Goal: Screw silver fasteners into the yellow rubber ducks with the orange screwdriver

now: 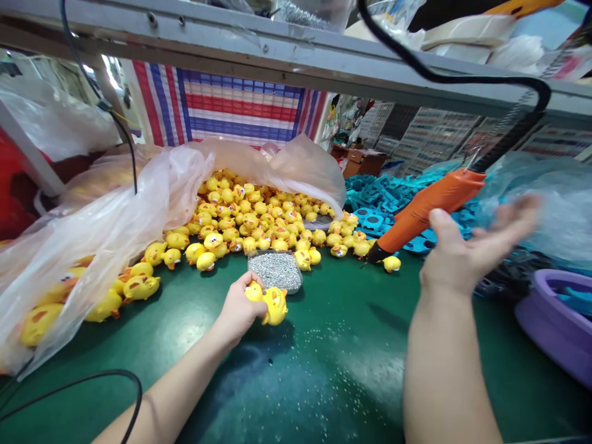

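My left hand (243, 308) is closed round a yellow toy duck (276, 306), held just above the green tabletop. Right behind it lies a small block-shaped container (275, 271) heaped with tiny silvery metal pieces. To the right, my right hand (472, 253) is raised with fingers spread and slightly blurred, and nothing shows in it. Beside its thumb an orange electric screwdriver (430, 203) hangs tilted, its dark tip pointing down and left. Close to that tip rests a single small yellow duck piece (391, 264).
Many yellow duck toys (250, 216) spill from a clear plastic bag (152, 185). Turquoise parts (370, 197) are heaped behind the screwdriver; a purple basin (555, 320) stands at right. A metal shelf beam (231, 43) crosses overhead. A black cable (134, 376) loops at lower left.
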Action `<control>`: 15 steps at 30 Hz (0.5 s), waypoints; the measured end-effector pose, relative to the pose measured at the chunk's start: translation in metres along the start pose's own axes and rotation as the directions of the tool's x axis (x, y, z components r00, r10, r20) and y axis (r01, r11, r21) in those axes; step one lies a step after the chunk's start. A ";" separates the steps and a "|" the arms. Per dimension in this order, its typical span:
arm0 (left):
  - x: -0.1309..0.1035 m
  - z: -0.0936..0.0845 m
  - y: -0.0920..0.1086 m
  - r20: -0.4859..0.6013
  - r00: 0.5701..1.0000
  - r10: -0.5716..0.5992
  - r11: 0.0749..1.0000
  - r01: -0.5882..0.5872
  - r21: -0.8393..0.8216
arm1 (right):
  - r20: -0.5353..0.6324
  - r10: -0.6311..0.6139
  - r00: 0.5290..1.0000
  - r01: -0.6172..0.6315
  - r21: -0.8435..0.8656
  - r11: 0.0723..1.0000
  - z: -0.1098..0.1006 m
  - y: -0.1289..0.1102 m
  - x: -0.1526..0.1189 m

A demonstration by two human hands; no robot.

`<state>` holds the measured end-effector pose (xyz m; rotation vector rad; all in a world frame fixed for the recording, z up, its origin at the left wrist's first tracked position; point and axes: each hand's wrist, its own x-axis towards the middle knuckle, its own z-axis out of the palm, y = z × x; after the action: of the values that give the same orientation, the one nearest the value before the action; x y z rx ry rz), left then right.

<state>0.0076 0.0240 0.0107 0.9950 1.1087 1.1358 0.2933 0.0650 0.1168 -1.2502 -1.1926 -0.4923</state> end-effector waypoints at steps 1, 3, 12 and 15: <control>0.000 0.002 -0.002 -0.006 1.000 -0.002 1.000 0.002 -0.002 | 0.167 0.128 0.978 -0.155 0.155 0.976 -0.002 0.001 0.003; 0.000 0.004 -0.005 -0.016 1.000 0.001 1.000 -0.001 -0.009 | 0.444 0.285 0.849 -0.459 0.354 0.815 -0.002 -0.010 -0.002; 0.001 0.008 -0.012 -0.007 0.998 0.067 0.996 -0.066 0.059 | 0.821 -0.029 0.570 -0.743 0.531 0.408 0.022 -0.109 -0.059; 0.003 0.008 -0.018 0.006 0.995 0.103 0.993 -0.103 0.048 | 0.805 -0.040 0.591 -0.747 0.566 0.349 0.024 -0.130 -0.066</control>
<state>0.0189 0.0235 -0.0053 1.1025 1.0966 1.1941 0.1505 0.0261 0.1144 -0.6574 -1.3825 1.0974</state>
